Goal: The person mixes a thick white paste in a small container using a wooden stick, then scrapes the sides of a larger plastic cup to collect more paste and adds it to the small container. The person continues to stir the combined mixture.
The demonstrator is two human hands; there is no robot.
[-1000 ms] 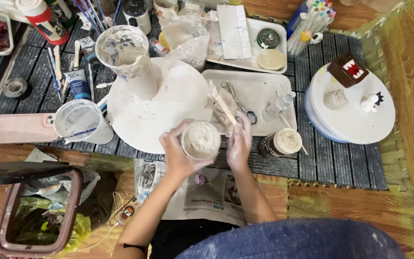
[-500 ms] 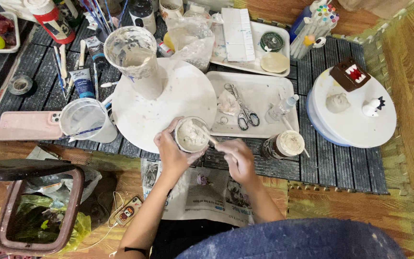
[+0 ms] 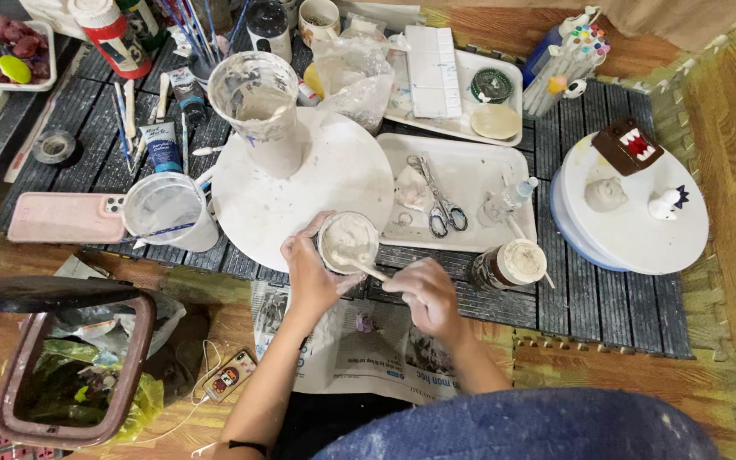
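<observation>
My left hand [image 3: 310,273] wraps around a small cup of white-grey paste [image 3: 348,241] at the near edge of the round white turntable [image 3: 334,179]. My right hand [image 3: 426,294] grips a thin wooden stick [image 3: 366,269] whose tip is dipped into the paste in the cup. A tall paste-smeared vase [image 3: 262,106] stands upright on the far side of the turntable. Both hands hover over the front edge of the dark slatted mat [image 3: 572,307], just above a sheet of newspaper [image 3: 359,345].
A white tray [image 3: 470,166] with scissors [image 3: 440,204] lies right of the turntable. A jar [image 3: 508,264] stands by my right hand. A plastic cup [image 3: 166,209] and pink phone [image 3: 61,217] lie left. A bin [image 3: 70,370] sits at the lower left, a round stand [image 3: 632,230] with clay figures right.
The cup has come down from near my face toward the turntable's edge. My right hand moved from the cup's rim to holding the stick in the paste.
</observation>
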